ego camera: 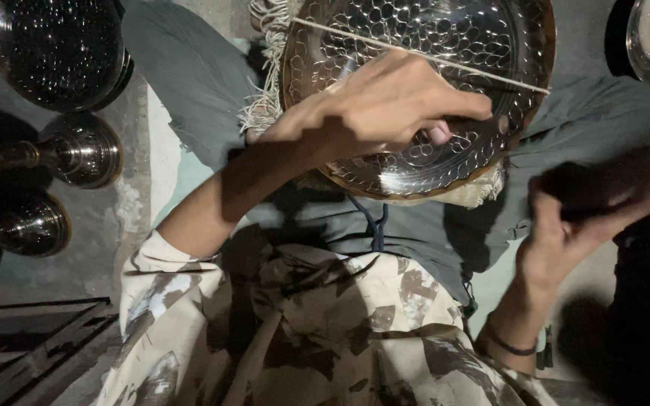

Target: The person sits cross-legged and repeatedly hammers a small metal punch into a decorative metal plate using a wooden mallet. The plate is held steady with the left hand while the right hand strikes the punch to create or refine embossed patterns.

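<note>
Two hands are seen from above, over a lap in grey trousers. A round metal tray with a hammered scale pattern and a coppery rim is propped on the lap, touching a fringed cloth under its left edge. A thin stick lies slantwise across the tray's upper face. The left hand is curled over the middle of the tray, fingers closed round a small dark tool that is mostly hidden. The right hand is held well apart from the tray, at the right, gripping a dark object; motion blur hides what it is. A dark band is worn on that wrist. Three shiny metal vessels stand on the floor at the left, near the knee. A camouflage shirt fills the bottom.
</note>
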The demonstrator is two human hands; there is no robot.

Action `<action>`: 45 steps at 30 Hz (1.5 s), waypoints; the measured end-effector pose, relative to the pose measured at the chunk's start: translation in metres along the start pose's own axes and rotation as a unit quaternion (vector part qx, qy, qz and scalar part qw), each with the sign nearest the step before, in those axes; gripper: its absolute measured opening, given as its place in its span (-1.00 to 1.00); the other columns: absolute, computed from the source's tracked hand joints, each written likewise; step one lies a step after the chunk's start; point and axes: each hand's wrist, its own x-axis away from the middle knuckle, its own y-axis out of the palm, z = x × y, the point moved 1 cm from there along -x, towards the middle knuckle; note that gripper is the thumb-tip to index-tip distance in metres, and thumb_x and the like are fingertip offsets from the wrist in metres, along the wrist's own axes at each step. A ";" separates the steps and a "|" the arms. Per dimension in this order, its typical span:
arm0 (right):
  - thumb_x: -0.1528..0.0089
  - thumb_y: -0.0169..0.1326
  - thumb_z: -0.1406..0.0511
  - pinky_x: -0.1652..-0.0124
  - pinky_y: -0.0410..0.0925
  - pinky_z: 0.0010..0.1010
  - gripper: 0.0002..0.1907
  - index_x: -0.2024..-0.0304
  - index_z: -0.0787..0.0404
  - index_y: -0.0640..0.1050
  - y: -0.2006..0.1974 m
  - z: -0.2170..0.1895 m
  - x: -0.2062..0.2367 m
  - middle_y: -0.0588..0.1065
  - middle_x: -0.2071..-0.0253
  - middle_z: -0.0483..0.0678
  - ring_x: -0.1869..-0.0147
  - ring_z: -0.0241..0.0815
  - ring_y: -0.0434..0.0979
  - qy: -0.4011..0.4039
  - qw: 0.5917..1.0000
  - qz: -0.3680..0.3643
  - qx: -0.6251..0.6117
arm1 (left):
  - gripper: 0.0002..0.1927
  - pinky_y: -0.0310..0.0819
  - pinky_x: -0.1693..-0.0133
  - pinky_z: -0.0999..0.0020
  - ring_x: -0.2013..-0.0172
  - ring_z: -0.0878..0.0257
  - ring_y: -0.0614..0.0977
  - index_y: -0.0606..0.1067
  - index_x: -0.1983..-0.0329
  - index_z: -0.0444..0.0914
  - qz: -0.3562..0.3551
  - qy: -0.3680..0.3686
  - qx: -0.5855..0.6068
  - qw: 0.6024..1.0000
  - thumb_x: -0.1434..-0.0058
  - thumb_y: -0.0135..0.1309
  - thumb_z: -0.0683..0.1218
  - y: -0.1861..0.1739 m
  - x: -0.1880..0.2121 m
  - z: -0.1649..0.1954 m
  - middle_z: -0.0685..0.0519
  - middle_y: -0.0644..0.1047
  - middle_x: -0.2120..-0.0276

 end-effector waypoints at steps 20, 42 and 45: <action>-0.35 0.05 0.51 -0.05 0.48 -0.41 -0.10 -0.51 0.07 -0.20 -0.002 0.008 0.003 0.46 -0.18 0.00 0.06 -0.18 0.46 0.076 0.983 -0.049 -0.162 | -0.64 0.20 0.72 0.43 0.77 0.35 0.34 0.48 -0.20 -0.11 -0.058 -0.002 -0.023 0.998 -0.45 -0.03 0.10 -0.001 0.002 -0.002 0.04 0.38 0.73; -0.30 0.10 0.52 -0.33 0.31 -0.26 -0.20 -0.56 0.16 0.16 -0.032 -0.025 -0.085 0.33 -0.29 0.15 -0.34 0.05 0.39 -0.182 0.859 -0.343 0.334 | -0.68 0.72 0.33 0.60 0.17 0.20 0.79 0.47 -0.15 -0.40 0.257 -0.031 0.000 0.966 -0.39 -0.04 -0.47 0.017 0.049 0.018 -0.10 0.68 0.25; -0.25 0.06 0.54 -0.32 0.32 -0.27 -0.17 -0.56 0.17 0.15 -0.028 -0.037 -0.100 0.34 -0.28 0.16 -0.32 0.07 0.40 -0.197 0.847 -0.366 0.332 | -0.66 0.68 0.17 0.53 0.13 0.17 0.77 0.43 -0.22 -0.45 0.291 -0.038 -0.006 0.956 -0.40 0.00 -0.45 0.020 0.050 0.022 -0.16 0.66 0.16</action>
